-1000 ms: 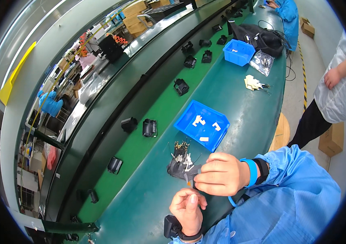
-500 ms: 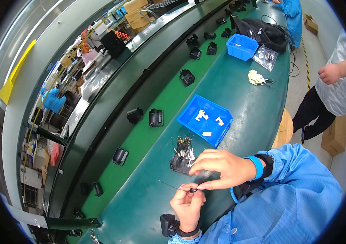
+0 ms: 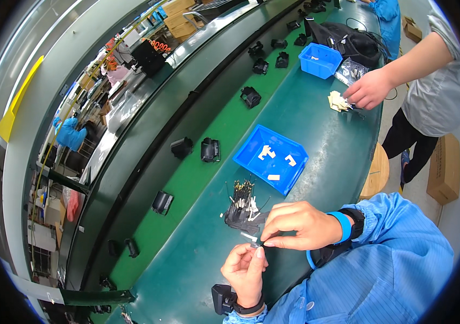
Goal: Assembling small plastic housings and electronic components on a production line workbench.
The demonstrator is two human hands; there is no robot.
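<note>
Over the near part of the green table, my left hand (image 3: 245,272) pinches a small dark piece with a white strip (image 3: 249,236) between thumb and fingers. My right hand (image 3: 301,224) meets it from the right, its thumb and forefinger closed on the same piece; their fingertips partly hide it. Just beyond my hands lies a bundle of thin black cables (image 3: 242,208) with white and brass-coloured ends. Behind the bundle stands a blue bin (image 3: 246,155) holding a few cream-coloured pieces (image 3: 266,153).
Black plastic housings (image 3: 210,150) sit along the green conveyor belt (image 3: 187,186) to the left. A co-worker's hand (image 3: 369,89) reaches over cream pieces with cables (image 3: 338,101) at the far right. A smaller blue bin (image 3: 320,61) and a black bag (image 3: 351,43) lie beyond.
A co-worker's arm has come in over the cream pieces. My fingers have shifted on the small piece; a white strip now shows, and the thin cable that stuck out leftward no longer does.
</note>
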